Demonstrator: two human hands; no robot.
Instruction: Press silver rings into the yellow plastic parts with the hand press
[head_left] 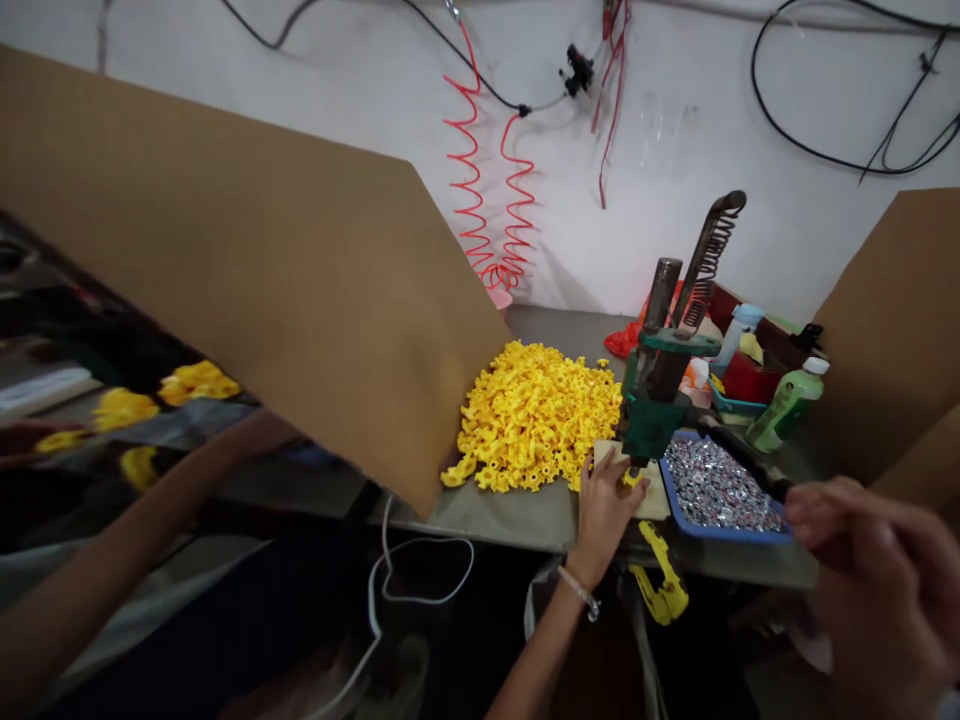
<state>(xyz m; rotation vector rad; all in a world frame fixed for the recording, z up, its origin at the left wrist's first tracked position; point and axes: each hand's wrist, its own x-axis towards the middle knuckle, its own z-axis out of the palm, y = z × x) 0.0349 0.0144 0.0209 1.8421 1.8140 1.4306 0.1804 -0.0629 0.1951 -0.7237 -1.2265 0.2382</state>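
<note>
My left hand [604,505] rests on the pale base plate [654,498] of a green hand press [654,425]. Its thumb and index finger close around a small yellow plastic part [632,479] right under the press head. Blurred at the right, my right hand [877,580] is closed on the end of the press's black lever [739,452]. Left of the press lies a big heap of yellow plastic parts [536,415]. A blue tray [701,529] full of small shiny metal pieces [720,485] sits just right of the base plate.
A yellow clamp [661,580] hangs at the table's front edge. Cardboard panels [300,280] stand at left and right. Behind the tray are a green bottle [787,408] and a red box [750,375]. Another person's arm [135,540] shows at far left. Red coiled hoses [469,180] hang on the wall.
</note>
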